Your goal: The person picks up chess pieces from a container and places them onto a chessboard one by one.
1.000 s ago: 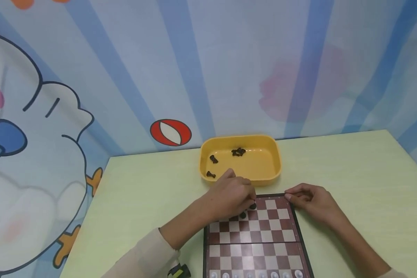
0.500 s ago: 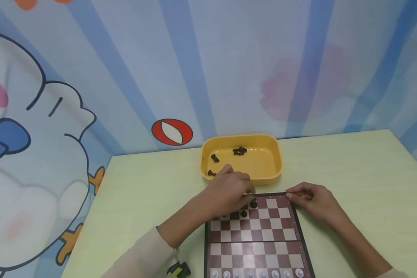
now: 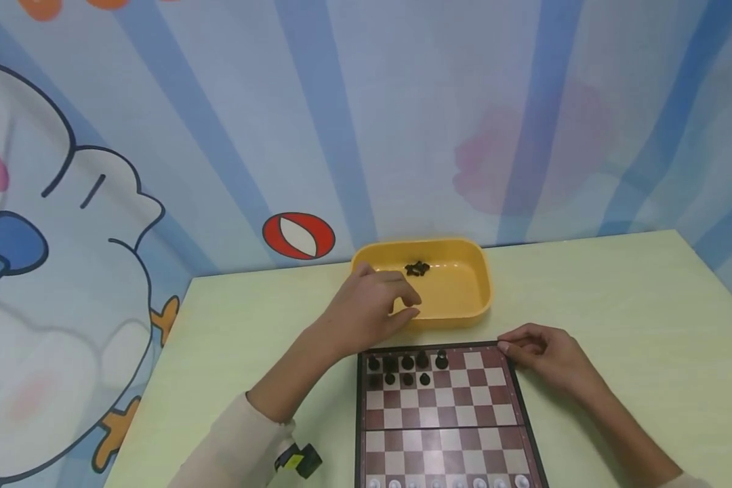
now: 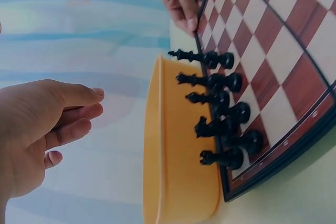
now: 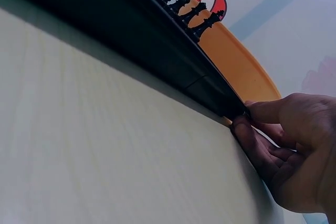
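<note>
My left hand (image 3: pixel 369 312) hovers over the left front of the yellow tray (image 3: pixel 439 324), thumb and fingers apart. In the left wrist view nothing shows between the fingers of the left hand (image 4: pixel 50 124). A folding chessboard (image 3: pixel 445 407) lies in front of the tray. My right hand (image 3: pixel 549 352) pinches its far right corner, and the right wrist view shows thumb and fingers of the right hand (image 5: pixel 294 145) at that corner. Black chess pieces stand in two rows at the far left, among them a king (image 3: pixel 442 360) and a rook (image 4: pixel 223 158).
A small heap of black chess pieces (image 3: pixel 417 268) lies at the back of the tray. White pieces (image 3: pixel 479 483) line the board's near side. A patterned backdrop (image 3: pixel 415 122) rises behind the pale table (image 3: pixel 598 285).
My left hand has left the black king on the far row and moved up and left to the tray, uncovering the standing black pieces. The right hand stays at the board's corner.
</note>
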Available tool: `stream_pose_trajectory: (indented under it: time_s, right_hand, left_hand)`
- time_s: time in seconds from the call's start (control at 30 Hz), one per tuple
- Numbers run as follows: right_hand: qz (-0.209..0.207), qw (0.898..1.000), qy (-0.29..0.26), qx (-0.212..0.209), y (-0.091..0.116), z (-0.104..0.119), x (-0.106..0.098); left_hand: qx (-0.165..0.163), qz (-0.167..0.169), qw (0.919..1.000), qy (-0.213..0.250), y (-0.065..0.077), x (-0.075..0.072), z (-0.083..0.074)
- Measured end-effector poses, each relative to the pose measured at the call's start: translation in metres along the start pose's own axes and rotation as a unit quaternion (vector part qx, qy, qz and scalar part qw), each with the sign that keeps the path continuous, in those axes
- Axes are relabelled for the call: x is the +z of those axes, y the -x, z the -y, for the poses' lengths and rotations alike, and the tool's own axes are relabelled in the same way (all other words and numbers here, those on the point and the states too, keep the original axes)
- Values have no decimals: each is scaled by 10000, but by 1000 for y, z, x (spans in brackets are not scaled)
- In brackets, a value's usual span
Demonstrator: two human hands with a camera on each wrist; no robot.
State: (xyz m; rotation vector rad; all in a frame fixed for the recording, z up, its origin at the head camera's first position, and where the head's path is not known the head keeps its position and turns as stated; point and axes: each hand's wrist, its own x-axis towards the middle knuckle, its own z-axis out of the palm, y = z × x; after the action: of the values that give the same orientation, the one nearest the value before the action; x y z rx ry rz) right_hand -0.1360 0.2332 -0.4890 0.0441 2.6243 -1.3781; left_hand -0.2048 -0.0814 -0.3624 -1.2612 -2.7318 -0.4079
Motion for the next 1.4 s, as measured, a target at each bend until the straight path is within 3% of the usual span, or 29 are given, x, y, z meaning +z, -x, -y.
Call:
stream_pose_trajectory:
  time_s: [0.17,0.47,0.87,1.13,1.3,1.4]
  right_hand:
    - [-77,10000,31,-1,3,0,-2]
    - [-91,9999,-10,55,5,1,1]
    - [-124,9999,-7,37,8,3,2]
    - [-99,9999,-65,123,11,3,3]
    - [-94,9999,-125,73,12,3,6]
    - [-119,9999,-82,10,12,5,7]
  left_hand:
    - [-78,-212,9997,-82,-3,-5,9]
    - [-453,-100,9988,-171,-7,-6,34]
    - [-891,892,9920,-74,-12,13,65]
    - [-824,1843,9789,-314,-28,29,72]
    - [-830,2465,9650,-324,-37,33,73]
    - [-994,2722,9565,-340,-37,37,72]
